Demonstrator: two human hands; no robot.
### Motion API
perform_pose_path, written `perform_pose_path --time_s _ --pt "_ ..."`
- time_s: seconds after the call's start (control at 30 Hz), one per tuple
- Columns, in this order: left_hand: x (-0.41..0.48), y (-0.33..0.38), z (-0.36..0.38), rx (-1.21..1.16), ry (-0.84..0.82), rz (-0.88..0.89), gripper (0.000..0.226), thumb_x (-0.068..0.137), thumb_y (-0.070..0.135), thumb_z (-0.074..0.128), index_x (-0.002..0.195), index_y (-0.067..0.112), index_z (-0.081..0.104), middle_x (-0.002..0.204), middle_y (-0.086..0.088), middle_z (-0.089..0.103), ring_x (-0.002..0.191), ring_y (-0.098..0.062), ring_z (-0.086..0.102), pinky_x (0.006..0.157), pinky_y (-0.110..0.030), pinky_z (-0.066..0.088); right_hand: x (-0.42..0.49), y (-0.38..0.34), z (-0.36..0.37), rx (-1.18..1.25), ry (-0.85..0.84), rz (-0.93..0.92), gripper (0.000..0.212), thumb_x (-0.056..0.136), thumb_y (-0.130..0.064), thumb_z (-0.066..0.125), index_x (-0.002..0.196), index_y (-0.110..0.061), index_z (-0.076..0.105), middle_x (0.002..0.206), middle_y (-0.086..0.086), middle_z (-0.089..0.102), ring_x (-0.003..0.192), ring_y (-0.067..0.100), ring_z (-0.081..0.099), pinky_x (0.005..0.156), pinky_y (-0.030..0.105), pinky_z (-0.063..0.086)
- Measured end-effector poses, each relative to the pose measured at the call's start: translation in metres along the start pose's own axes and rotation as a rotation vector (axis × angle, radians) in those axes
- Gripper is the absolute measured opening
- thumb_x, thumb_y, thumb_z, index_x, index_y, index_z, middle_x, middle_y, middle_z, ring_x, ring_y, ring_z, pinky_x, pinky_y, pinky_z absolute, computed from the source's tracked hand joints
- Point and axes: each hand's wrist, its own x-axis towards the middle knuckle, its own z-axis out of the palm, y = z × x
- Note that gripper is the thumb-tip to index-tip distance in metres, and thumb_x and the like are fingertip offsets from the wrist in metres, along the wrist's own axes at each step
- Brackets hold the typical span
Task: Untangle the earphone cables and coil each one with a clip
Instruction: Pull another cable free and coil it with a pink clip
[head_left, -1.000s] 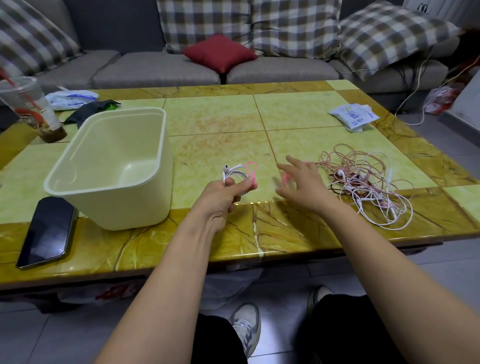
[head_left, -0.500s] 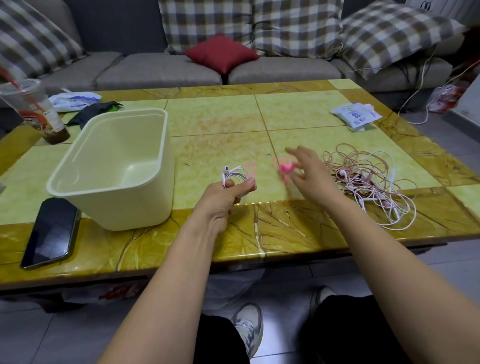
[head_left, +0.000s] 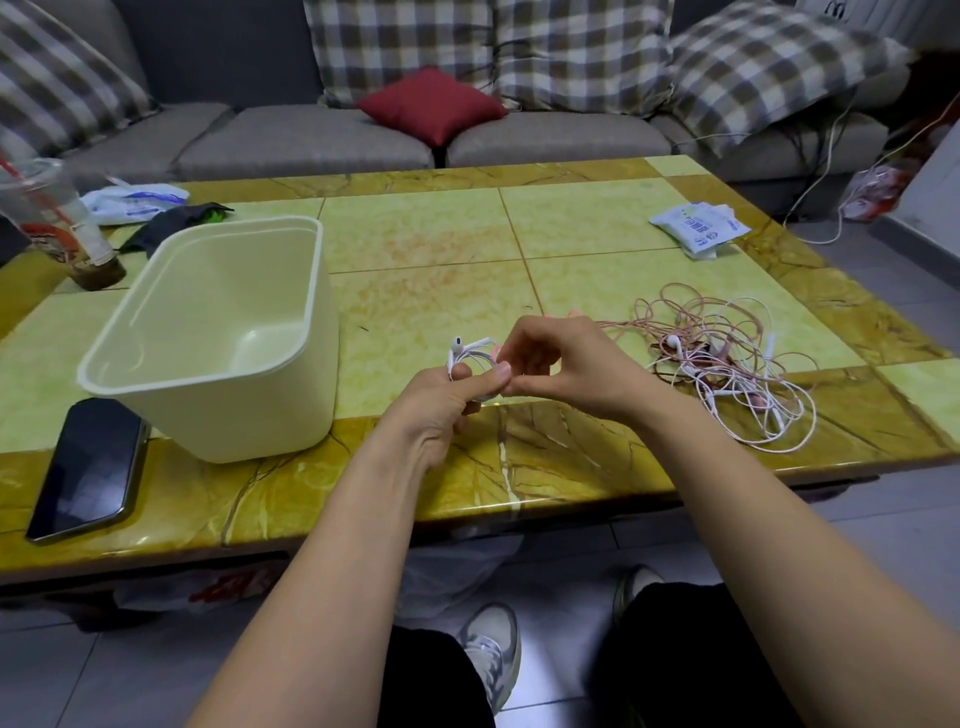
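My left hand grips a small coil of white earphone cable just above the table's front edge, with an earbud sticking up. A pink clip shows at the coil's right side. My right hand is curled against the left thumb. Pink bits of a second clip peek over its fingers; most of that clip is hidden. A tangle of pink and white earphone cables lies on the table to the right of both hands.
A cream plastic bin stands left of my hands, with a black phone in front of it. A drink cup is at the far left and a white packet at the far right. A sofa lies behind the table.
My right hand picked up a pink clip near the tangle and carried it left to meet my left hand. The left hand kept holding the white coil.
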Motion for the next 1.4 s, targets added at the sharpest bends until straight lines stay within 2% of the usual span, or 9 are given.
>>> perform_pose_path --time_s 0.33,0.53,0.7,0.83,0.93,1.1,1.2,1.3,1.4 --pt "-0.006 0.001 0.003 0.104 -0.183 0.000 0.038 0.066 0.034 0.080 0.066 0.026 0.043 0.082 -0.003 0.058 0.066 -0.008 0.042 0.056 -0.025 0.026 -0.020 0.003 -0.016 0.442 -0.122 0.166 0.017 0.084 0.002 0.068 0.096 0.014 0.065 0.085 0.018 0.070 0.076 0.019 0.066 0.071 0.024 0.054" --pt "-0.005 0.004 0.004 0.056 -0.195 0.007 0.039 0.065 0.031 0.078 0.075 0.023 0.042 0.077 0.002 0.072 0.064 0.000 0.057 0.056 -0.023 0.027 -0.024 0.012 -0.028 0.638 0.139 0.386 0.007 0.077 -0.003 0.051 0.073 -0.008 0.054 0.068 0.015 0.067 0.055 0.020 0.062 0.049 0.023 0.047" --pt "-0.005 0.003 0.006 0.182 -0.192 0.028 0.052 0.053 0.042 0.081 0.076 0.025 0.037 0.086 -0.002 0.074 0.077 -0.009 0.052 0.060 -0.028 0.030 -0.029 0.013 -0.031 0.809 0.072 0.469 0.004 0.070 -0.015 0.046 0.071 -0.012 0.049 0.076 0.016 0.069 0.065 0.023 0.064 0.062 0.027 0.052" --pt "-0.003 -0.002 0.009 0.266 -0.186 0.052 0.049 0.066 0.032 0.083 0.074 0.024 0.036 0.087 -0.007 0.068 0.061 -0.002 0.051 0.062 -0.029 0.031 -0.036 0.014 -0.032 0.679 -0.044 0.440 0.032 0.081 -0.024 0.069 0.103 -0.007 0.054 0.079 0.014 0.070 0.075 0.026 0.064 0.078 0.033 0.051" --pt "-0.001 -0.004 0.010 0.321 -0.191 0.064 0.040 0.070 0.028 0.084 0.066 0.022 0.045 0.086 -0.006 0.053 0.073 -0.011 0.048 0.063 -0.030 0.028 -0.039 0.008 -0.031 0.565 -0.183 0.412 0.051 0.081 -0.024 0.072 0.125 -0.007 0.054 0.085 0.011 0.071 0.081 0.021 0.064 0.076 0.026 0.051" --pt "0.002 -0.007 0.010 0.427 -0.249 0.062 0.065 0.042 0.053 0.088 0.081 0.017 0.050 0.082 -0.003 0.044 0.084 -0.016 0.046 0.079 -0.034 0.028 -0.038 0.003 -0.025 0.477 -0.155 0.387 0.022 0.087 -0.004 0.068 0.106 0.006 0.060 0.069 0.003 0.068 0.058 0.016 0.060 0.058 0.027 0.051" --pt "0.002 -0.009 0.011 0.470 -0.258 0.079 0.069 0.046 0.047 0.086 0.092 0.002 0.063 0.072 0.011 0.044 0.080 -0.013 0.047 0.076 -0.031 0.031 -0.039 0.002 -0.022 0.355 -0.149 0.388 0.020 0.087 -0.006 0.070 0.105 0.000 0.064 0.065 -0.009 0.060 0.049 0.005 0.046 0.046 0.017 0.037" --pt "0.000 -0.009 0.012 0.508 -0.258 0.077 0.047 0.063 0.029 0.089 0.077 0.011 0.047 0.068 0.006 0.032 0.072 -0.017 0.036 0.062 -0.026 0.026 -0.037 -0.001 -0.023 0.271 -0.158 0.337 0.017 0.085 -0.002 0.071 0.100 0.006 0.067 0.070 0.000 0.064 0.052 -0.004 0.054 0.052 0.007 0.038" --pt "0.001 -0.011 0.012 0.533 -0.250 0.090 0.048 0.070 0.023 0.085 0.074 0.016 0.038 0.067 0.002 0.034 0.072 -0.019 0.035 0.061 -0.027 0.023 -0.037 0.002 -0.022 0.191 -0.174 0.303 0.013 0.083 -0.007 0.076 0.092 -0.001 0.070 0.083 0.011 0.072 0.065 0.000 0.060 0.063 0.012 0.044"
